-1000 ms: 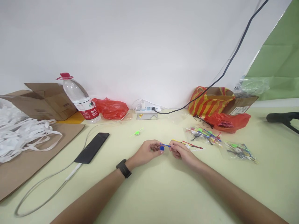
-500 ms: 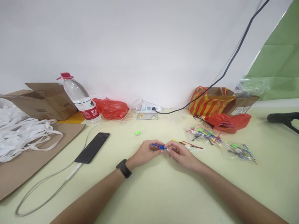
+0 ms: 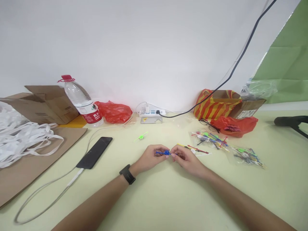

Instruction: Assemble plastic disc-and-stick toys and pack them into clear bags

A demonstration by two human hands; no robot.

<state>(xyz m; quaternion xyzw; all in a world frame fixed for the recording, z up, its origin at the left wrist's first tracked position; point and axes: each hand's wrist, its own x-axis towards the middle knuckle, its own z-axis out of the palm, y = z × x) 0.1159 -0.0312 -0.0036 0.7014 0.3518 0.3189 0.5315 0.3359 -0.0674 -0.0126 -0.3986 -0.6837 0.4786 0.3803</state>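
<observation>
Between my hands, above the table, is a blue plastic spinner (image 3: 166, 152) with a round hub and a thin pointer. My left hand (image 3: 152, 157) is closed, pinching its hub between thumb and fingers. The fingertips of my right hand (image 3: 184, 159) pinch its right end. Just behind my right hand lie loose spinner pointers, among them a red arrow (image 3: 198, 149), partly hidden by the hand. A bright green spinner (image 3: 141, 137) rests on the table beyond my left hand.
Clear bags of coloured spinner parts (image 3: 247, 155) lie to the right. A phone (image 3: 95, 153) with its cable, a water bottle (image 3: 83, 104) and white straps (image 3: 31, 141) are at left. A power strip (image 3: 152, 112) and a striped bag (image 3: 216, 106) stand by the wall.
The blue spinner has turned slightly in my fingers, so its round hub shows more. Both hands stay in nearly the same place.
</observation>
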